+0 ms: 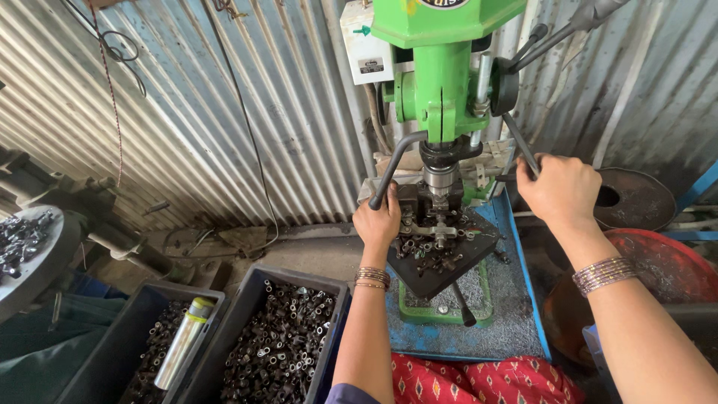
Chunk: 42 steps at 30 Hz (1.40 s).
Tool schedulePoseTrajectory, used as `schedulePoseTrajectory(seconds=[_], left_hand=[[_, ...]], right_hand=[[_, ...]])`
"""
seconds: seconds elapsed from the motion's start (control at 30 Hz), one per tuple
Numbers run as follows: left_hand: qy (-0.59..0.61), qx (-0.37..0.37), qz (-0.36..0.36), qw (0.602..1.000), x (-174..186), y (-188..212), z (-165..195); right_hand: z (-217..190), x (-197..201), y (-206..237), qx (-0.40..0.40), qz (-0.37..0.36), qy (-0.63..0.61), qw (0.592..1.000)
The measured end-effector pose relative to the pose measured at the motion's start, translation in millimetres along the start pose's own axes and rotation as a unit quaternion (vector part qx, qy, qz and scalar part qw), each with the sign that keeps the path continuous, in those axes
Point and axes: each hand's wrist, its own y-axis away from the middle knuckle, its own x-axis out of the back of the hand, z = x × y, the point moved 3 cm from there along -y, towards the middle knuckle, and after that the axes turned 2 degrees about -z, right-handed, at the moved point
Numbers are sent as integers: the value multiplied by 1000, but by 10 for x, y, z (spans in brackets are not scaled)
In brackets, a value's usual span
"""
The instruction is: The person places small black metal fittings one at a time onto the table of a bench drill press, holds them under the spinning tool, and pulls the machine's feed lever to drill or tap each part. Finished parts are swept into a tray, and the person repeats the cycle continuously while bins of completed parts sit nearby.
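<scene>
A green drill press (441, 67) stands in front of me against a corrugated metal wall. My right hand (561, 191) is closed around one of its dark feed levers (521, 144). My left hand (379, 222) rests at the left edge of the black work table (419, 280), its fingers on a small metal part beside the clamp under the chuck (439, 179). Several small dark metal sleeves (430, 251) lie loose on that table. Both wrists wear thin bangles.
Two dark bins of small metal sleeves (280, 344) stand at the lower left; a steel bottle (183, 340) lies in the left one. A round tray of parts (22, 239) sits far left. A red basin (666, 265) and a dark disc (632, 198) are on the right.
</scene>
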Motion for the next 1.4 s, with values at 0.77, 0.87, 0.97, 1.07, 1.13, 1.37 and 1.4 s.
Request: schedulePoseTrajectory(seconds=[0.77, 0.87, 0.97, 1.07, 1.13, 1.37, 1.4], left_hand=[[6, -2, 4, 1000, -9, 0, 10], [7, -7, 11, 1000, 5, 2, 21], [7, 15, -12, 1000, 0, 7, 10], [10, 2, -4, 1000, 14, 6, 22], [7, 1, -2, 1000, 17, 8, 26], [25, -6, 5, 1000, 18, 12, 26], [16, -5, 5, 1000, 15, 8, 25]], right_hand=[[10, -22, 25, 3, 23, -7, 1000], [4, -27, 20, 8, 32, 12, 999], [13, -53, 4, -3, 11, 15, 1000], [16, -62, 11, -3, 15, 8, 1000], [19, -70, 10, -2, 16, 10, 1000], [23, -97, 1, 11, 34, 16, 999], [26, -100, -2, 10, 33, 13, 999]])
